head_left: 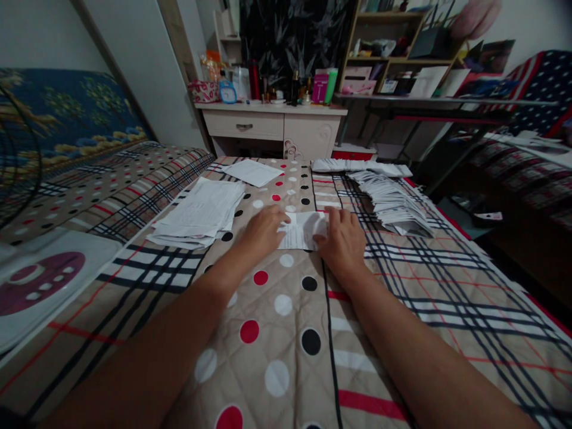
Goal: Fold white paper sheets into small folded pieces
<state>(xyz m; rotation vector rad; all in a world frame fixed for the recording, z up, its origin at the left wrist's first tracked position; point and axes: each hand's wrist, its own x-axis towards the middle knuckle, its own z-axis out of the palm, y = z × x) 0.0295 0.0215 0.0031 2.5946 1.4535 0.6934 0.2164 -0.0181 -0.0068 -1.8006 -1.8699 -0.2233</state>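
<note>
A small white sheet of printed paper, seemingly folded, lies on the patterned bedspread in front of me. My left hand grips its left edge between thumb and fingers. At the right edge, my right hand pinches the same paper, thumb on the near side. To the left is a loose stack of flat printed sheets, with one separate sheet beyond it. A fanned row of folded papers rests on the right, below another long row of folded papers.
The bed is covered by a quilted bedspread with dots and stripes. A white bag with a pink print lies at the left. Past the bed's far edge stands a white dresser holding bottles and a blue clock. Shelves rise at the right.
</note>
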